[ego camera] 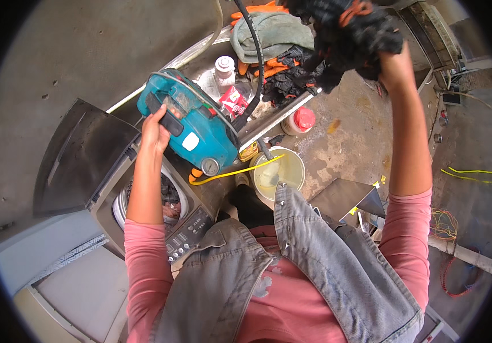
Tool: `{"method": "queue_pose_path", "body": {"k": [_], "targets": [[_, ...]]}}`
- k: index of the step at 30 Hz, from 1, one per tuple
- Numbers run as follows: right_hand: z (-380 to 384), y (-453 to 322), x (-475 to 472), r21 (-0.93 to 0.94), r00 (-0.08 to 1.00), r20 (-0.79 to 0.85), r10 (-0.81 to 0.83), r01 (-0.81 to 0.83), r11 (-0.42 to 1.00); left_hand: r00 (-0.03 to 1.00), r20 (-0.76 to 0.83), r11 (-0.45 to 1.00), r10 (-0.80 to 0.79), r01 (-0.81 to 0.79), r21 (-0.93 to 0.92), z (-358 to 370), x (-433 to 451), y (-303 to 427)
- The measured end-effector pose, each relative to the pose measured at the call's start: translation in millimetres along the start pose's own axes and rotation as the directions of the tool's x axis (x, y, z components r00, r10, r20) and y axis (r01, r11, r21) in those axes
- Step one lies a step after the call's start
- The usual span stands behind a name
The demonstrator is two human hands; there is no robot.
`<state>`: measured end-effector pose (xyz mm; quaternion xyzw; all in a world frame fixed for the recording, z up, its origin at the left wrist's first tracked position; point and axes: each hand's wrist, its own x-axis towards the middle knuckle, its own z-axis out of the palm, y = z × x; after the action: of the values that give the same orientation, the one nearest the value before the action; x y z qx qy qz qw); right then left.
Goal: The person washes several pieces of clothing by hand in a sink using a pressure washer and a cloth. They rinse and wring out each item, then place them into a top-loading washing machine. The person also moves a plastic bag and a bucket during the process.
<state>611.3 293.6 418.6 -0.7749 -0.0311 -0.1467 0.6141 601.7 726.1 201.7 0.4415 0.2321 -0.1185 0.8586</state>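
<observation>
My left hand [155, 133] grips the dark handle of a teal portable pressure washer [198, 135], which is tilted and has a round gauge at its lower end. I cannot tell whether the washer rests on anything. My right hand [394, 70] is raised at the far right and clutches a bundle of black work gloves [348, 38] with orange parts, slightly blurred. Beneath the bundle, a pile of black and orange gloves [284, 79] lies in a metal-edged trough [278, 119] beside a grey-green cloth [271, 36].
A top-loading washing machine [188, 233] with raised lid [85, 158] holds dark items. A white bottle [224, 70] and red packet [234, 102] sit in the trough. A black hose [256, 38] hangs over it. A bucket [300, 169], crossed by a yellow tube [233, 173], and a red-lidded jar [303, 120] stand on the floor.
</observation>
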Motion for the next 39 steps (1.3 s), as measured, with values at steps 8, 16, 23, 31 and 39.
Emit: {"method": "queue_pose_path", "body": {"k": [8,16,23,31,39], "targets": [[103.1,-138.2,-3.4,0.178,0.931,0.301,-0.204,0.156,0.972,0.995,-0.003,0.994,0.103,-0.103,0.024,3.6,7.0,-12.1],[360.1,-93.2,-115.1,0.357,0.832,0.357,-0.425,0.299,0.885,0.981,0.066,0.970,0.184,-0.170,-0.176,18.4,-0.1,-34.8],[431.0,-17.8,-202.8,-0.107,0.274,0.961,-0.022,0.446,0.888,0.981,0.003,0.981,0.192,-0.192,0.028,33.6,6.1,-35.2],[215.0,-6.5,-74.6,0.005,0.864,0.166,-0.475,0.481,0.877,0.970,-0.060,0.969,0.237,-0.231,0.082,23.4,-9.9,-17.1],[16.2,260.6,-19.1,-0.888,0.969,-0.065,0.238,-0.164,0.429,0.989,0.027,0.980,0.144,-0.146,0.135,23.5,2.8,-22.3]]}}
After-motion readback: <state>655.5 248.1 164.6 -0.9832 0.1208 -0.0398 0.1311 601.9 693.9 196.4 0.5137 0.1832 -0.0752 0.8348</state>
